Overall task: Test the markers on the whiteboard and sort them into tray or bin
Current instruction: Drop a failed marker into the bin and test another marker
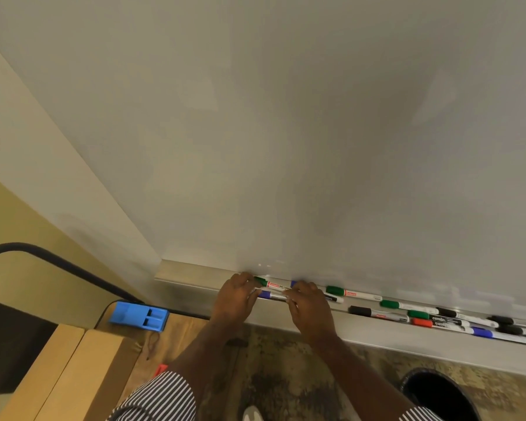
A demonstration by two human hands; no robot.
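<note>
Blue-capped marker (269, 295) sits at the tray's (377, 337) left end, left hand (236, 294) pinching its cap, right hand (305, 302) gripping its barrel. Uncapping seems underway; next, a stroke on the whiteboard (286, 132). About a dozen markers remain, one bin (438, 393) below.

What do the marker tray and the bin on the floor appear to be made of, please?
The marker tray looks like brushed aluminium: pale grey, matte, with a long straight extruded lip. The bin seems dark plastic or painted metal; only its thin, slightly glossy round rim and black inside show, so I cannot tell which.
</note>
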